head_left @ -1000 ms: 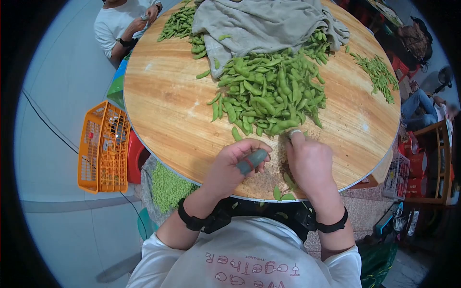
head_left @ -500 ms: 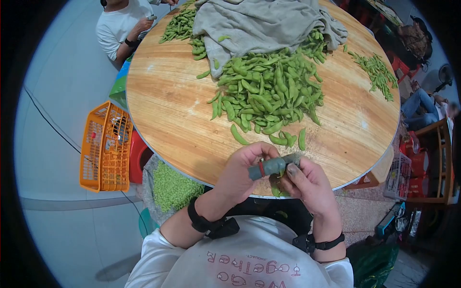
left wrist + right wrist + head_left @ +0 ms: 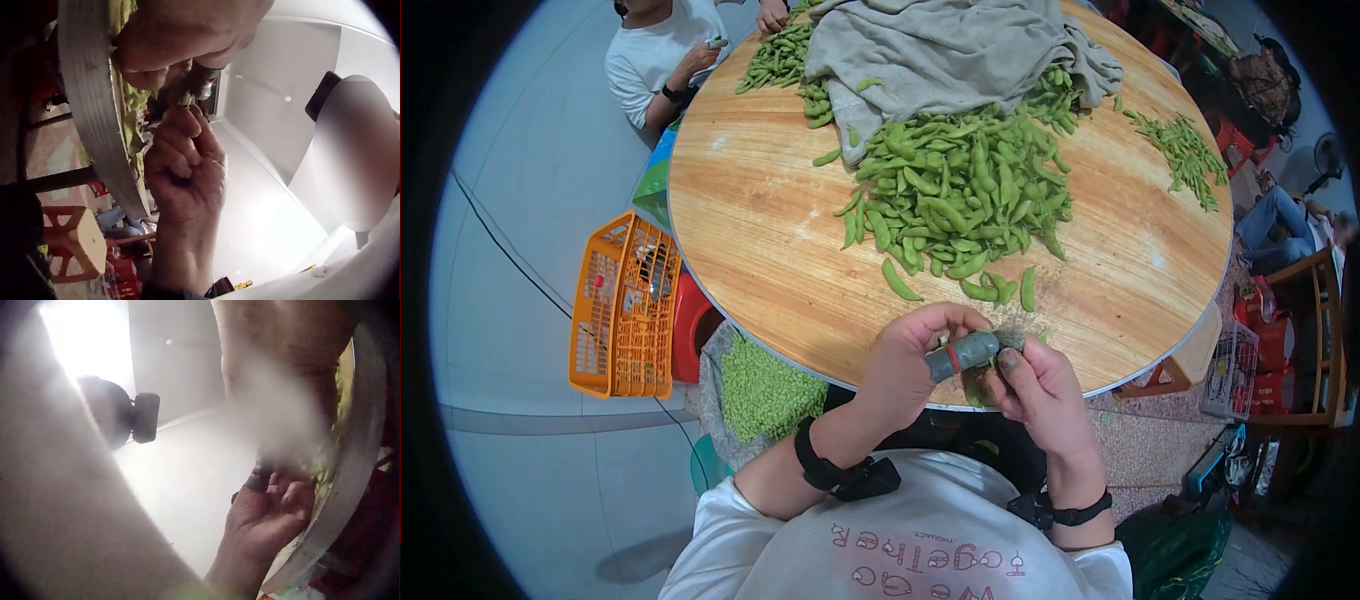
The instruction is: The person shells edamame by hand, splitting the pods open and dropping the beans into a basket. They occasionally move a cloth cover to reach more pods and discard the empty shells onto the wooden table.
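Note:
My left hand (image 3: 910, 365) and right hand (image 3: 1045, 385) meet at the table's near edge in the head view. A grey-green thumb cover (image 3: 967, 354) with a red band sits on the left thumb. Between the fingertips a bit of a green edamame pod shows, pinched from both sides and mostly hidden by thumbs and fingers. In the left wrist view, the right hand (image 3: 187, 162) has its fingers curled with thumb and fingertip together. A large heap of edamame pods (image 3: 960, 190) lies just beyond the hands, with several loose pods (image 3: 1028, 289) nearer.
A grey cloth (image 3: 940, 55) covers the heap's far part on the round wooden table (image 3: 750, 220). Small pods (image 3: 1185, 155) lie at right. Shelled beans (image 3: 765, 390) fill a bag at lower left, near an orange basket (image 3: 622, 305). Another person (image 3: 662, 60) is at far left.
The right hand came back from the heap's near edge to meet the left hand at the table edge. Some pods shifted toward me. Over the last half second both hands moved only slightly.

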Available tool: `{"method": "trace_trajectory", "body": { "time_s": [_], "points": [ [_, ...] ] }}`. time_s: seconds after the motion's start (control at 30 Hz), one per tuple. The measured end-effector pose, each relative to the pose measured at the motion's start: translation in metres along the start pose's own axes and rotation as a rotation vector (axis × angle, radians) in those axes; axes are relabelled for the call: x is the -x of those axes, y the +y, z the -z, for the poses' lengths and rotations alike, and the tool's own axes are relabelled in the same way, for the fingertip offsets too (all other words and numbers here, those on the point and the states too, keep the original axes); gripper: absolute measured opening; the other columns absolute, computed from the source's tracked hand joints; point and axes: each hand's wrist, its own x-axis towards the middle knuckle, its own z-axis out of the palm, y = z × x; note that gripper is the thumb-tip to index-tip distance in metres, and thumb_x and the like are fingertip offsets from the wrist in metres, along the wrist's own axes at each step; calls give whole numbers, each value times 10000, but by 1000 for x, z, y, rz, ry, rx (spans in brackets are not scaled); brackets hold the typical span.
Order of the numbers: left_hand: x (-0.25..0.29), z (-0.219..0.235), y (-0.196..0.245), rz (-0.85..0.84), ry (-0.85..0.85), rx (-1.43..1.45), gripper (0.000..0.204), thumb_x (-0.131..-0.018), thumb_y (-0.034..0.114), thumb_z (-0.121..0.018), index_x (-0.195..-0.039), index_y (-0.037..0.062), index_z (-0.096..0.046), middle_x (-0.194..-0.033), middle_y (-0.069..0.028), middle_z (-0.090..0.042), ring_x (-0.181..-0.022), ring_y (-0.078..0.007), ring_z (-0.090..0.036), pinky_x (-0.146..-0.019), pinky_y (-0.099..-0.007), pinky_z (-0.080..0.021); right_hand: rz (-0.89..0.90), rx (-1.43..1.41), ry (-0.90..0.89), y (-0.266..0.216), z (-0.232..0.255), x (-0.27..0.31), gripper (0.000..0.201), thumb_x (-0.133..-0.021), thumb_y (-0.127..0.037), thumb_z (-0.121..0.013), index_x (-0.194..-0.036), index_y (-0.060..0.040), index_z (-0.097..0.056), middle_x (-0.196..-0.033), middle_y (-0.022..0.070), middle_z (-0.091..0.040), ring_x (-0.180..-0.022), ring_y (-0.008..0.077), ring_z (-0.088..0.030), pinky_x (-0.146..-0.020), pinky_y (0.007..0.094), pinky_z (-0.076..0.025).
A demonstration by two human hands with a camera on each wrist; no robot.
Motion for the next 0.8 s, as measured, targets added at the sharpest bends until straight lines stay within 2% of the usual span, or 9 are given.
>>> {"method": "trace_trajectory", "body": {
  "time_s": [0.03, 0.17, 0.23, 0.33, 0.43, 0.6, 0.7, 0.77, 0.8],
  "points": [
    [0, 2, 0, -13, -54, -7, 127, -803, 8, -589, -928, 19, -570, -812, -19, -567, -730, -74, -536, -633, -199, -437, 63, 148, 49, -2, -2, 1, 208, -938, -156, -402, -800, -33, -496, -580, -22, -441, -451, 32, -341, -407, 182, -266],
    [-5, 12, -7, -89, -229, 59, 76, -801, -1, -583, -876, 12, -585, -843, -32, -580, -751, -83, -550, -623, -222, -457, 44, 106, 48, -7, -5, 3, 200, -938, -144, -395, -797, -46, -496, -566, -21, -429, -439, 30, -338, -396, 177, -272],
    [-5, 12, -5, -86, -248, 55, 75, -801, 4, -583, -875, 14, -585, -844, -30, -579, -751, -83, -549, -623, -218, -455, -142, -324, -58, -3, -1, 3, 157, -935, -130, -395, -855, -49, -503, -578, -3, -437, -430, 33, -337, -392, 164, -278],
    [-6, 19, -4, -57, -316, 14, 102, -794, 58, -612, -878, 13, -574, -848, -41, -564, -775, -99, -538, -651, -225, -439, -313, -626, -153, -2, 4, 5, 134, -932, -124, -394, -910, -38, -494, -612, 21, -456, -424, 36, -332, -390, 153, -264],
    [-5, 15, -3, -40, -314, 6, 115, -795, 66, -612, -888, 17, -564, -845, -35, -563, -770, -94, -535, -633, -215, -426, -316, -688, -230, 5, 9, 3, 134, -933, -123, -389, -936, -24, -479, -651, 37, -476, -433, 33, -330, -391, 153, -248],
    [-5, 11, -12, -50, -124, 189, 88, -803, 34, -588, -886, 29, -559, -827, -8, -574, -732, -67, -536, -582, -187, -416, -180, -440, -121, -3, -5, 1, 150, -940, -129, -375, -920, -23, -479, -651, 32, -483, -452, 32, -335, -392, 163, -244],
    [-2, 4, -9, -17, -72, 85, 86, -801, 46, -589, -877, 34, -551, -809, 5, -561, -720, -53, -512, -618, -185, -400, -106, -258, -61, 6, -7, 0, 156, -944, -135, -374, -907, -30, -482, -637, 9, -477, -455, 33, -334, -398, 176, -253],
    [-1, 2, -13, -158, -55, -251, 102, -786, 44, -594, -873, 36, -542, -791, 15, -544, -724, -43, -486, -642, -190, -390, 73, 42, 37, 8, -12, 0, 152, -944, -137, -381, -901, -34, -484, -639, -2, -477, -454, 29, -331, -401, 174, -255],
    [-1, 2, -12, -165, -52, -245, 102, -786, 44, -594, -873, 36, -542, -791, 15, -544, -724, -43, -486, -642, -190, -390, 36, -15, 27, 6, -11, 1, 164, -945, -139, -376, -934, -26, -494, -623, -1, -458, -455, 29, -327, -395, 165, -252]
  ]
}}
